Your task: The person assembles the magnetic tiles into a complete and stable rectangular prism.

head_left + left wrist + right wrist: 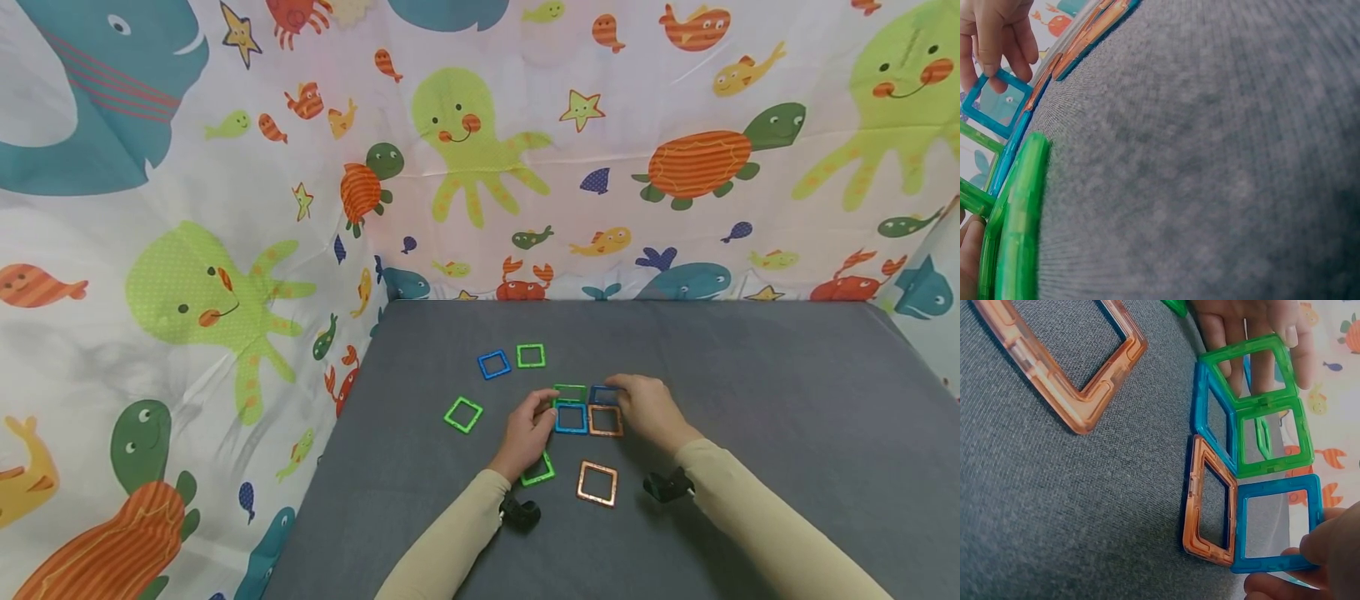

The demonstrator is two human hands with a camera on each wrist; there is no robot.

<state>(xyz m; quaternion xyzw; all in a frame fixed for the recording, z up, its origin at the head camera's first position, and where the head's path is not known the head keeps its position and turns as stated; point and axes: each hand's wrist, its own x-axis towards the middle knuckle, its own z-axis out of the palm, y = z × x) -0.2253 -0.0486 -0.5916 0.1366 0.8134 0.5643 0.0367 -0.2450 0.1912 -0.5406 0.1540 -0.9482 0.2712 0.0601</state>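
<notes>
There are five green frames (1266, 402), three blue frames (1241, 525), two orange frames (1038, 369).

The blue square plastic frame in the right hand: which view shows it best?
The right wrist view: the blue square plastic frame appears large, little covered. Left wrist shows it smaller; head shows it smallest and foreshortened.

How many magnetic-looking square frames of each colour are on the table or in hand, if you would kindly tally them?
Green squares: 5, three lying loose and two standing
Blue squares: 3
Orange squares: 2
Total: 10
</notes>
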